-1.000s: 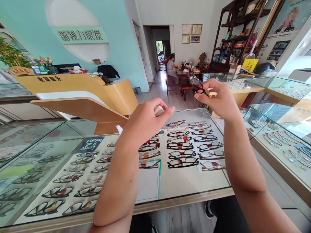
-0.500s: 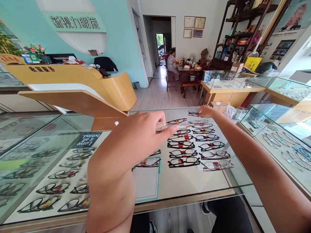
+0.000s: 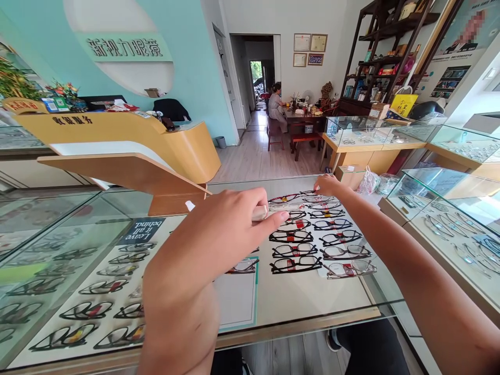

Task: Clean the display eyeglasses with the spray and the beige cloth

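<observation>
My left hand (image 3: 230,224) hovers over the middle of the glass display counter (image 3: 312,291), its fingers closed round a small pale object (image 3: 259,212) that I cannot name. My right hand (image 3: 328,185) reaches to the counter's far edge. Its fingertips are pinched at a pair of dark-framed glasses (image 3: 307,193) lying down at the top of the rows. Several rows of glasses (image 3: 297,250) with red tags lie under and beside both hands.
A curved wooden reception desk (image 3: 128,151) stands behind the counter on the left. More glass cases (image 3: 441,208) run along the right. A person sits at a table (image 3: 276,107) at the back. A dark shelf unit (image 3: 383,57) fills the right wall.
My right hand has carried the dark-framed glasses from up in the air down to the counter's far edge. My left hand has sunk a little lower over the counter.
</observation>
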`<control>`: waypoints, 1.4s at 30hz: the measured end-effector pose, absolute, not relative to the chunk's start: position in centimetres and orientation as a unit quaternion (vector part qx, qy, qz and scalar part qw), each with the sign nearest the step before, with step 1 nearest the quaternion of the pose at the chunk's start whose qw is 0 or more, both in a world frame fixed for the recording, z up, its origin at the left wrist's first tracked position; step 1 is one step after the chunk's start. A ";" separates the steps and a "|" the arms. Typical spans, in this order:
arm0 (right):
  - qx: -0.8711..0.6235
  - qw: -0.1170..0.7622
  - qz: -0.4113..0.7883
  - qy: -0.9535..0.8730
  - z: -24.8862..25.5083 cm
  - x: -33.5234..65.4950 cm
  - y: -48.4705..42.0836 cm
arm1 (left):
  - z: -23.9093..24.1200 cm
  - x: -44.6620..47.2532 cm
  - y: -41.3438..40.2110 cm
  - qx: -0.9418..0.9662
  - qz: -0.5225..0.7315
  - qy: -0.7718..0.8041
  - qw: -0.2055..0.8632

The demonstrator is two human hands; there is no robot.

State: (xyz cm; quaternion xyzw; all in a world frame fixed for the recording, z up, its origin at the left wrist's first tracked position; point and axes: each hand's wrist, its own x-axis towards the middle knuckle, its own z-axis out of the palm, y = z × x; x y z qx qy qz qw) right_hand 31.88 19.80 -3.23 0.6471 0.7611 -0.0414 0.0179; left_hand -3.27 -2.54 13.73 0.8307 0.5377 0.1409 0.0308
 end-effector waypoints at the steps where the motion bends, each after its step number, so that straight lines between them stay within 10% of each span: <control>1: 0.648 0.007 -0.040 0.760 -3.2 31.8 19.6 | 13.8 -3.2 -2.6 0.831 0.134 0.540 0.033; 10: 0.658 -0.234 -0.003 0.716 1.1 30.4 13.3 | 14.3 -2.0 -4.5 0.872 0.101 0.480 0.008; 17: 0.502 -0.625 -0.048 0.596 1.9 26.4 5.0 | 10.2 1.7 -3.5 0.902 0.046 0.420 0.081; 29: 0.558 -0.550 0.004 0.621 -0.5 24.5 2.7 | -1.7 1.7 1.4 0.897 -0.016 0.404 0.176; 42: 0.572 -0.515 -0.031 0.638 -1.3 24.3 3.0 | 1.1 -1.1 1.9 0.826 0.086 0.274 0.485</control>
